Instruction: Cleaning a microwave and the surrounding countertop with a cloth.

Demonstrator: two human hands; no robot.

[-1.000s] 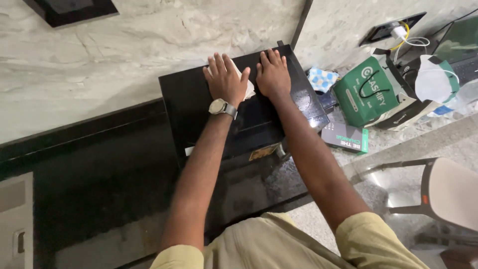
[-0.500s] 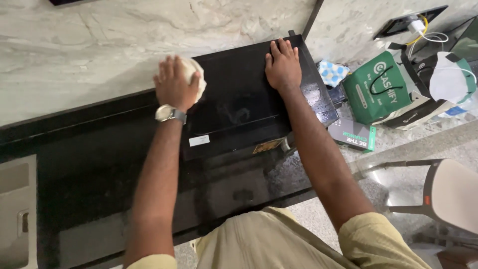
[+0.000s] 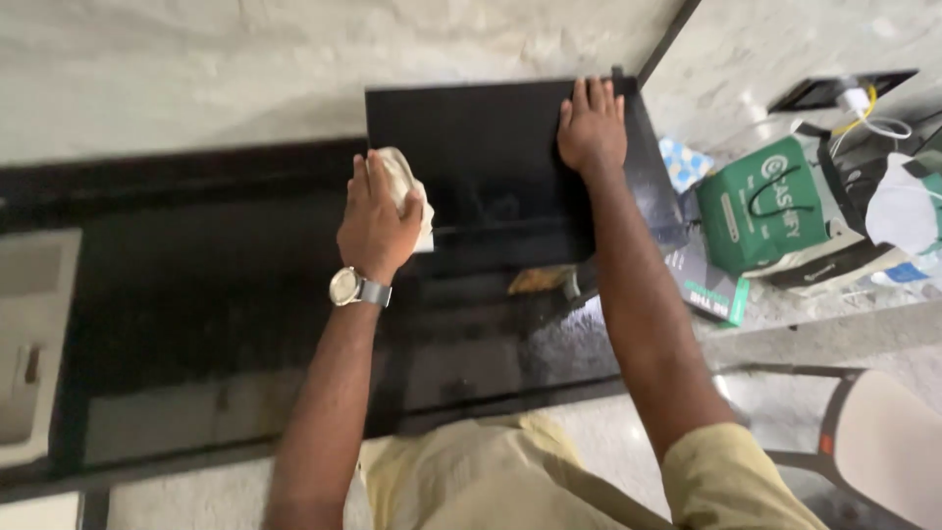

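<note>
Here my left hand [image 3: 378, 221] presses a crumpled pale cloth [image 3: 410, 191] against the left edge of the flat black appliance [image 3: 500, 167] on the dark counter [image 3: 196, 294]. My right hand [image 3: 592, 128] lies open, palm flat on the appliance's far right corner. A green bag [image 3: 765, 206] sits further right.

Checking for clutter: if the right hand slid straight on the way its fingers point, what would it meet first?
Probably the pale marble wall: the right hand lies flat near the black panel's far edge.

left hand [image 3: 378, 221]: fingers curled | right hand [image 3: 592, 128]: flat, palm down
</note>
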